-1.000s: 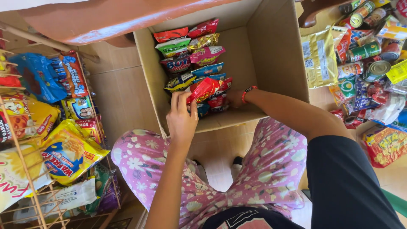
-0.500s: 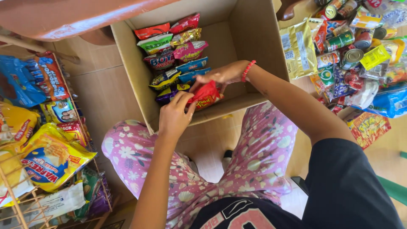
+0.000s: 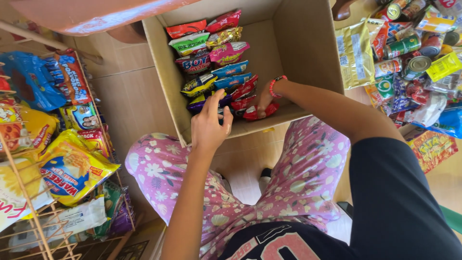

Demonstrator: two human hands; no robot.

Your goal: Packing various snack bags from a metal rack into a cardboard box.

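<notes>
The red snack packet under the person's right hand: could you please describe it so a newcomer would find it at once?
Start at the open cardboard box on the floor, with two columns of snack packets inside. Follow the right-hand column to its near end, where the right hand, a red bracelet on its wrist, presses on the red packet. It is the last in that column, nearest the box's front wall.

I see the red snack packet [image 3: 262, 111], small and glossy, lying flat at the near end of the cardboard box [image 3: 308, 53], closest to its front wall. It sits at the end of two rows of mixed snack packets [image 3: 211, 62], overlapping the other red ones just behind it, partly hidden.
</notes>
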